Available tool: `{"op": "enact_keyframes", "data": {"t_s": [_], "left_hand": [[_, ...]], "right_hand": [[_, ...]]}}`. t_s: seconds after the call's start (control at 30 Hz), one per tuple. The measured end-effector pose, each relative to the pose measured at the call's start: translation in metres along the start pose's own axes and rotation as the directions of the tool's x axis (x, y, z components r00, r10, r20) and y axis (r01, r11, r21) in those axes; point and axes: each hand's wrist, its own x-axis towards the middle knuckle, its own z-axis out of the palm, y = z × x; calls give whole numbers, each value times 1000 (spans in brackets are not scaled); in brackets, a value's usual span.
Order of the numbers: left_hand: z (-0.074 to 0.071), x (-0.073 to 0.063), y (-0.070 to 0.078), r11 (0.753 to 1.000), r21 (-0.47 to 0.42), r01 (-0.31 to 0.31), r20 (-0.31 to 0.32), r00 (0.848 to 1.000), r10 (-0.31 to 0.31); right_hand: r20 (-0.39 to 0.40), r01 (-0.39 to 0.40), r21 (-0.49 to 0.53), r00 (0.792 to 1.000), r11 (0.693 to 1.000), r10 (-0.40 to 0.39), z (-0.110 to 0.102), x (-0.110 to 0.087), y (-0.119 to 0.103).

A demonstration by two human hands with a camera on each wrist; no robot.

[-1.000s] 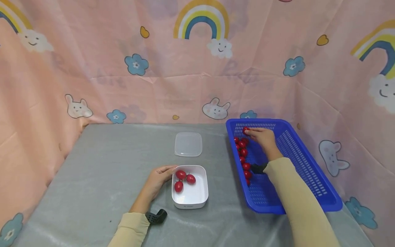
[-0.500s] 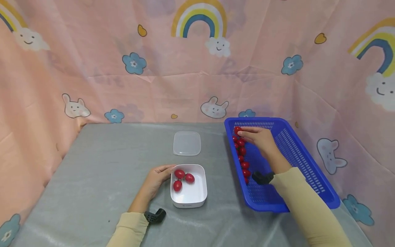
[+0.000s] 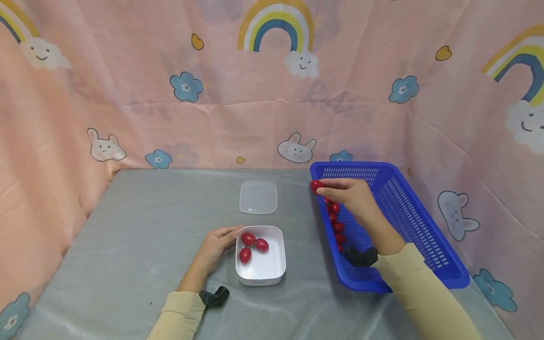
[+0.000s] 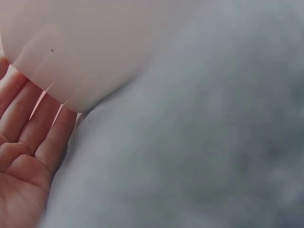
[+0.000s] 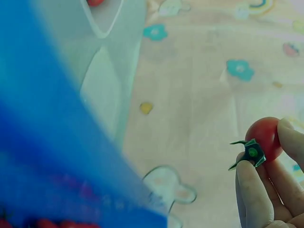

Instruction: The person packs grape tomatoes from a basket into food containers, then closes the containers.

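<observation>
My right hand (image 3: 356,197) pinches a red cherry tomato (image 3: 316,186) between thumb and fingertips, over the back left rim of the blue basket (image 3: 429,222). The green calyx (image 5: 253,152) of that tomato shows in the right wrist view. Several more cherry tomatoes (image 3: 338,227) lie along the basket's left side, partly hidden by the hand. At the centre a white square box (image 3: 272,264) holds three cherry tomatoes (image 3: 261,245). My left hand (image 3: 214,248) touches the box's left back corner, its fingers (image 4: 52,135) fairly straight against the wall in the left wrist view.
Behind the box a translucent lid (image 3: 258,197) lies flat on the grey tabletop (image 3: 170,212). A pink patterned curtain (image 3: 238,118) encloses the back and sides. The basket's raised left wall stands between its tomatoes and the box.
With its tomato, my right hand has moved left from inside the basket to above the rim, and a little toward me. The left hand and the box stay in place.
</observation>
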Motion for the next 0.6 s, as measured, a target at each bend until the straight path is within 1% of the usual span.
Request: {"op": "enact_keyframes", "data": {"t_s": [0.1,0.37,0.57,0.6], "left_hand": [[0,0,0,1000,0,1,-1,1000,-1],[0,1,1,1000,12,12,-14,1000,-11],[0,0,2,999,32,8,-15,1000,-7],[0,0,2,1000,24,10,-15,1000,-10]], "right_hand": [[8,16,-15,1000,1000,-16,8,-5,-6],[66,28,38,997,999,-31,29,-12,-12],[65,50,40,997,998,-52,44,-24,-13],[69,52,37,996,998,-55,47,-26,-13]]}}
